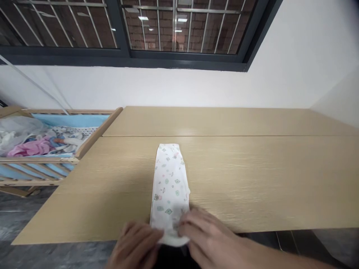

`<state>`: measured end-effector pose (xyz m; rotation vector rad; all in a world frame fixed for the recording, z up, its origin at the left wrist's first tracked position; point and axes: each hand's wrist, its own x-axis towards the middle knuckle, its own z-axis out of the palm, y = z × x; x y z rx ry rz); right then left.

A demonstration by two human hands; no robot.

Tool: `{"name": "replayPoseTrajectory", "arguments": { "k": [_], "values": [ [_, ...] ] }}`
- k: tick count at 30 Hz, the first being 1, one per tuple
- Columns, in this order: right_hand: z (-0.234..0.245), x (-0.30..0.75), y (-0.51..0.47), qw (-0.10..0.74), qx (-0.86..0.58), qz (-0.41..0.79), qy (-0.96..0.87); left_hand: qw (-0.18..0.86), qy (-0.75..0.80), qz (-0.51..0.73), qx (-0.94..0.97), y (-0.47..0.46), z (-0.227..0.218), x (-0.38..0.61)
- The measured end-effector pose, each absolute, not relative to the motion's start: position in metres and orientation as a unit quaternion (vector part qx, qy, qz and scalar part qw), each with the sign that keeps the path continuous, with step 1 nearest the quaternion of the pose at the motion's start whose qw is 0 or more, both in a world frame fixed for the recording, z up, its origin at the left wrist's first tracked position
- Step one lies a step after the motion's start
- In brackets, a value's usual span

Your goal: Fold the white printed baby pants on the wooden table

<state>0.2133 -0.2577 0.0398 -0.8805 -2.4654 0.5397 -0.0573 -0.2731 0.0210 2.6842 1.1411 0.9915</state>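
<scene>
A small white garment point(169, 183) printed with little green and pink shapes lies folded into a long narrow strip on the wooden table point(252, 179). It runs from the table's middle to the near edge. My left hand point(137, 244) and my right hand point(204, 235) both pinch its near end, which hangs slightly over the table edge. The fingers of both hands are closed on the cloth, one at each near corner.
A wooden crib point(53, 158) with a blue liner stands at the left, holding a heap of pink, white and blue clothes and a clear plastic bag. A white wall and a barred window rise behind the table. Dark floor shows below the table edge.
</scene>
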Motion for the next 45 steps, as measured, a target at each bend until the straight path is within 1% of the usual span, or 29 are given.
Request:
{"name": "replayPoseTrajectory", "arguments": {
  "k": [2, 4, 6, 9, 12, 15, 18, 21, 23, 25, 26, 28, 30, 32, 35, 37, 42, 45],
  "values": [
    [0.065, 0.218, -0.237, 0.233, -0.354, 0.288, -0.858, 0.042, 0.411, 0.361, 0.836, -0.253, 0.038, -0.046],
    [0.081, 0.221, -0.202, 0.265, -0.377, 0.326, -0.826, 0.057, 0.445, 0.395, 0.802, -0.223, 0.058, -0.034],
    [0.081, 0.221, -0.157, 0.308, -0.417, 0.323, -0.792, 0.075, 0.482, 0.405, 0.774, -0.184, 0.077, -0.023],
    [0.062, 0.217, -0.085, 0.356, -0.45, 0.34, -0.746, 0.122, 0.549, 0.361, 0.744, -0.123, 0.092, -0.014],
    [0.037, 0.209, -0.03, 0.359, -0.482, 0.345, -0.721, 0.163, 0.592, 0.286, 0.736, -0.067, 0.085, -0.009],
    [0.018, 0.204, 0.002, 0.329, -0.529, 0.302, -0.722, 0.161, 0.618, 0.238, 0.732, -0.027, 0.066, -0.002],
    [0.009, 0.202, 0.013, 0.305, -0.543, 0.284, -0.729, 0.148, 0.627, 0.211, 0.735, -0.01, 0.054, 0.006],
    [0.013, 0.204, 0.006, 0.302, -0.545, 0.269, -0.734, 0.111, 0.63, 0.209, 0.74, -0.025, 0.054, 0.009],
    [0.025, 0.204, -0.009, 0.317, -0.529, 0.223, -0.755, 0.066, 0.627, 0.211, 0.747, -0.056, 0.054, 0.009],
    [0.04, 0.202, -0.033, 0.316, -0.471, 0.166, -0.807, 0.003, 0.615, 0.188, 0.766, -0.097, 0.049, 0.01],
    [0.047, 0.199, -0.046, 0.299, -0.427, 0.147, -0.841, -0.032, 0.607, 0.168, 0.776, -0.119, 0.044, 0.011],
    [0.057, 0.191, -0.071, 0.237, -0.324, 0.145, -0.904, -0.06, 0.589, 0.136, 0.794, -0.16, 0.031, 0.014],
    [0.057, 0.179, -0.088, 0.176, -0.232, 0.166, -0.942, -0.063, 0.571, 0.104, 0.812, -0.187, 0.02, 0.02],
    [0.045, 0.169, -0.094, 0.127, -0.178, 0.191, -0.957, -0.062, 0.563, 0.083, 0.82, -0.2, 0.012, 0.024],
    [0.02, 0.163, -0.082, 0.062, -0.191, 0.219, -0.955, -0.064, 0.568, 0.093, 0.815, -0.2, 0.006, 0.026],
    [0.007, 0.164, -0.064, 0.039, -0.221, 0.214, -0.951, -0.068, 0.567, 0.104, 0.815, -0.195, 0.005, 0.024],
    [-0.003, 0.178, -0.008, 0.057, -0.299, 0.162, -0.939, -0.066, 0.566, 0.08, 0.818, -0.188, 0.002, 0.017],
    [-0.005, 0.183, 0.016, 0.067, -0.317, 0.132, -0.937, -0.047, 0.571, 0.065, 0.817, -0.187, 0.004, 0.018]
  ]
}}
